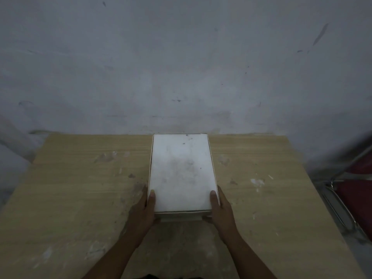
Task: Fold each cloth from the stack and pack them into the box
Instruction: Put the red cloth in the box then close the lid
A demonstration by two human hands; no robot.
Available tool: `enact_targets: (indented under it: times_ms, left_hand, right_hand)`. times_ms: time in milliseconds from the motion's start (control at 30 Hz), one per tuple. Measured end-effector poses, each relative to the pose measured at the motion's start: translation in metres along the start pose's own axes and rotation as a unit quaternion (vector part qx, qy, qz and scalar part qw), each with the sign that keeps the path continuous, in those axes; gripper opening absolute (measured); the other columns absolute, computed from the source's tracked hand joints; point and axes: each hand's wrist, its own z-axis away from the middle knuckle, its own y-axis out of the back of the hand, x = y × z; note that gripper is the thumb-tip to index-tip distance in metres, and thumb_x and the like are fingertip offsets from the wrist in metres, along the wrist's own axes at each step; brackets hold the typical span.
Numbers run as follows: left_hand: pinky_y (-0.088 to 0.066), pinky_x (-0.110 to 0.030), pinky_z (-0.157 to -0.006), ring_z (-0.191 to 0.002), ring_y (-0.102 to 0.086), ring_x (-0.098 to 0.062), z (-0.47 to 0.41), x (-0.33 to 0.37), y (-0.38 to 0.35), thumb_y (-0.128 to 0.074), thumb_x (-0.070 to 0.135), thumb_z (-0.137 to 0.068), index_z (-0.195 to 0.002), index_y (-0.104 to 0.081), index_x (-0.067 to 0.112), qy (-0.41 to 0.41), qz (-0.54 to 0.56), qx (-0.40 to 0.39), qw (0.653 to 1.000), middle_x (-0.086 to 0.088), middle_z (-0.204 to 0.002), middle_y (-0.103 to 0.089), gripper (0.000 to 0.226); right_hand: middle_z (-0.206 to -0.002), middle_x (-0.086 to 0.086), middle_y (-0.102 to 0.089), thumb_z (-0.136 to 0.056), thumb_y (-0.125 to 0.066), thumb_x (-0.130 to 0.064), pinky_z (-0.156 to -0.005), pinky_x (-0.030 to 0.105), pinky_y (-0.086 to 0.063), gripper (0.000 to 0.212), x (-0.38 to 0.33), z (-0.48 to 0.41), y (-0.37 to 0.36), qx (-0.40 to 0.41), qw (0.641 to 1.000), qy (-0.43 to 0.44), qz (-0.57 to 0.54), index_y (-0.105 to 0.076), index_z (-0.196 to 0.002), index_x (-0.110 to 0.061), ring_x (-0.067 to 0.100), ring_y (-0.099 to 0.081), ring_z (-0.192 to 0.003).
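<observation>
Bare counter (80, 178) stretches left and right of the white box (182, 170) at frame centre, whose far end reaches the wall (181, 67) behind, while a red chair (360, 190) crowds the right edge.

I see both bare forearms (112, 256) rising from the lower edge and angling in toward the middle, wrists straight. The left hand (144, 210) grips the near left corner of the box (182, 172), thumb (151, 200) flat on its top and fingers (144, 193) stretched along its side. The right hand (221, 208) mirrors it at the near right corner, thumb on top, fingers down the side.
</observation>
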Motion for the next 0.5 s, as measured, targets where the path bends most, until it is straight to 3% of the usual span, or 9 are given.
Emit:
enact_targets:
  times_ms: [67,133,200,300,433,500]
  left_hand:
    - [-0.053,-0.051,-0.094,-0.122,-0.053,-0.026,-0.009,0.009,0.003,-0.039,0.078,-0.078,-0.137,-0.04,0.046,-0.005,-0.008,-0.01,1.0,0.005,-0.138,-0.051,0.067]
    - [-0.054,-0.05,-0.09,-0.12,-0.053,-0.025,-0.017,0.024,0.003,-0.04,0.058,-0.091,-0.137,-0.041,0.043,-0.011,0.011,-0.023,1.0,0.006,-0.133,-0.051,0.048]
    - [-0.057,-0.046,-0.085,-0.115,-0.055,-0.021,-0.029,0.035,0.002,-0.04,0.047,-0.096,-0.139,-0.04,0.039,-0.011,0.029,-0.034,0.999,0.007,-0.13,-0.051,0.044]
    - [-0.059,-0.043,-0.078,-0.107,-0.057,-0.019,-0.049,0.047,0.002,-0.041,0.044,-0.097,-0.136,-0.042,0.039,0.004,0.044,-0.028,0.999,0.008,-0.123,-0.053,0.04]
    - [-0.056,-0.047,-0.086,-0.109,-0.057,-0.02,-0.073,0.061,0.002,-0.04,0.042,-0.098,-0.125,-0.041,0.046,-0.018,0.032,-0.029,0.999,0.012,-0.119,-0.053,0.027]
    - [-0.058,-0.042,-0.078,-0.099,-0.057,-0.012,-0.081,0.069,0.001,-0.04,0.038,-0.099,-0.124,-0.041,0.043,-0.015,0.042,-0.034,0.998,0.018,-0.111,-0.054,0.026]
  right_hand:
    - [-0.123,-0.001,-0.054,-0.097,-0.043,-0.04,-0.069,0.041,-0.061,0.043,-0.006,-0.009,-0.004,0.0,1.0,0.0,0.004,-0.041,-0.139,-0.032,0.021,-0.057,-0.105]
    - [-0.125,0.0,-0.054,-0.097,-0.043,-0.039,-0.07,0.042,-0.061,0.043,-0.014,-0.019,-0.007,0.0,1.0,0.0,0.003,-0.041,-0.139,-0.032,0.023,-0.057,-0.108]
    - [-0.126,0.0,-0.053,-0.097,-0.043,-0.039,-0.07,0.045,-0.061,0.044,-0.021,-0.031,-0.011,0.005,1.0,-0.002,0.005,-0.04,-0.141,-0.031,0.024,-0.056,-0.108]
    - [-0.126,0.0,-0.052,-0.098,-0.042,-0.038,-0.07,0.046,-0.061,0.045,-0.03,-0.049,-0.017,0.006,1.0,-0.003,0.016,-0.039,-0.142,-0.031,0.024,-0.056,-0.108]
    - [-0.126,-0.001,-0.051,-0.098,-0.041,-0.039,-0.074,0.047,-0.06,0.044,-0.042,-0.071,-0.023,0.001,1.0,-0.001,0.02,-0.039,-0.142,-0.032,0.025,-0.054,-0.112]
    - [-0.125,-0.001,-0.051,-0.098,-0.041,-0.039,-0.073,0.046,-0.06,0.045,-0.045,-0.083,-0.025,0.001,1.0,-0.004,0.018,-0.039,-0.142,-0.032,0.025,-0.055,-0.111]
